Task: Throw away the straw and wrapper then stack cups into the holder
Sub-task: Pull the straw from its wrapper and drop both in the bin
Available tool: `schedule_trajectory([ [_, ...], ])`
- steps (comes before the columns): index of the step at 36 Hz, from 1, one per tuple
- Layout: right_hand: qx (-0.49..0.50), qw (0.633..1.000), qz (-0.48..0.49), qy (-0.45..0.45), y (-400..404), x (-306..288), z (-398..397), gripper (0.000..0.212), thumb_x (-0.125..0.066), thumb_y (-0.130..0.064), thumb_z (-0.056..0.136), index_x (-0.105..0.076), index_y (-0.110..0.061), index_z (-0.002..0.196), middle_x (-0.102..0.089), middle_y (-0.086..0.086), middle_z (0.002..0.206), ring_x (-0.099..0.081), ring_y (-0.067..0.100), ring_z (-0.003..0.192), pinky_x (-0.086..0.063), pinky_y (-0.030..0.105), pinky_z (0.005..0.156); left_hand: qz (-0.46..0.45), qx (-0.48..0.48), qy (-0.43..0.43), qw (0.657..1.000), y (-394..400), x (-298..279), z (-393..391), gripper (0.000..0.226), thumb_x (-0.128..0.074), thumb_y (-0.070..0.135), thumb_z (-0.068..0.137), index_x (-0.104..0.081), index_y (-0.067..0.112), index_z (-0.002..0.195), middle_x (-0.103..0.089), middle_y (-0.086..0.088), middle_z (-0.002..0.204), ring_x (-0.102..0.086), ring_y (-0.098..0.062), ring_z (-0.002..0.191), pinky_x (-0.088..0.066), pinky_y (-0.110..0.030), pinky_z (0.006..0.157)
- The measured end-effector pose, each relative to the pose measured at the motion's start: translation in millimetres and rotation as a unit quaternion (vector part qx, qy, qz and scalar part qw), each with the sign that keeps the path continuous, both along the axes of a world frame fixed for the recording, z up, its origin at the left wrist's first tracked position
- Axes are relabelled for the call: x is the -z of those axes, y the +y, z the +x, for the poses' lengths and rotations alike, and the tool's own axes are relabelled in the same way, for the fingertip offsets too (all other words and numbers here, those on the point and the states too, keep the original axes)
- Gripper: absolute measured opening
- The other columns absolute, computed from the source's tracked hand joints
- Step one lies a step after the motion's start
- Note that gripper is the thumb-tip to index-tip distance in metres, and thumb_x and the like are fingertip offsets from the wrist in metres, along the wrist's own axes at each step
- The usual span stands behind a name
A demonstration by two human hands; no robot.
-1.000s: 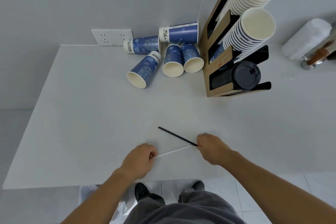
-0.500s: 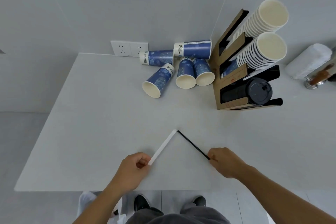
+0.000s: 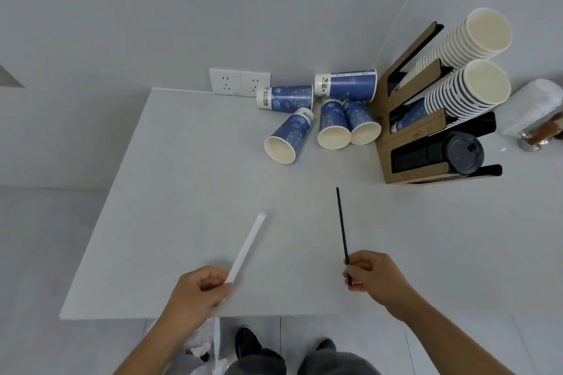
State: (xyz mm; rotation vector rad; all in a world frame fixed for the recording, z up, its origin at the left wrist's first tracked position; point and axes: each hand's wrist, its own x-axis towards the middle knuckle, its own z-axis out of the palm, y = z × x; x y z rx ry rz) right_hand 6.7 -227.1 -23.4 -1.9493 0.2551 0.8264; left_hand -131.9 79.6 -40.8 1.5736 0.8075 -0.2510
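- The fingers of the left hand [image 3: 199, 291] pinch the lower end of the white wrapper [image 3: 247, 248], which slants up and to the right above the table [image 3: 182, 192].
- The fingers of the right hand [image 3: 373, 274] pinch the black straw [image 3: 341, 222] near its lower end; it points away, well apart from the wrapper.
- Five blue cups [image 3: 333, 123] lie on their sides at the table's far edge, just left of the holder [image 3: 405, 143], which carries stacked cups and black lids.
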Motion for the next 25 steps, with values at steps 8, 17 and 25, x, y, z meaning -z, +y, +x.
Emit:
schedule_trajectory([
  [8, 0.005, 0.998, 0.064, 0.012, 6.2, -7.5, -4.9, 0.009, -0.063, 0.005, 0.087, -0.07, 0.004, 0.093, -0.071, 0.017, 0.075, -0.067, 0.025, 0.068, -0.062, 0.042, 0.075, -0.029, -0.088, -0.003, 0.996, -15.5, -1.2, -35.1, 0.01, -0.074, -0.007, 0.076, -0.07, -0.003, 0.084, -0.072, -0.012, 0.068, -0.061, -0.023, 0.065, -0.052, -0.028, 0.064],
  [17, -0.051, 0.991, 0.118, 0.026, -4.3, -14.6, -10.1, 0.016, -0.063, 0.008, 0.085, -0.067, 0.003, 0.099, -0.071, 0.017, 0.073, -0.066, 0.027, 0.067, -0.06, 0.048, 0.082, -0.064, -0.179, 0.002, 0.982, -67.2, -7.0, -78.2, 0.019, -0.073, -0.008, 0.075, -0.071, -0.002, 0.093, -0.072, -0.013, 0.073, -0.058, -0.016, 0.06, -0.049, -0.028, 0.063],
  [25, -0.127, 0.983, 0.125, 0.045, -14.1, -12.4, -28.3, 0.011, -0.066, 0.009, 0.082, -0.067, 0.005, 0.093, -0.071, 0.02, 0.076, -0.068, 0.026, 0.069, -0.061, 0.044, 0.08, -0.061, -0.254, 0.011, 0.965, -117.3, -15.4, -130.1, 0.023, -0.071, -0.012, 0.075, -0.074, 0.001, 0.093, -0.073, -0.023, 0.085, -0.066, -0.023, 0.072, -0.054, -0.03, 0.071],
])
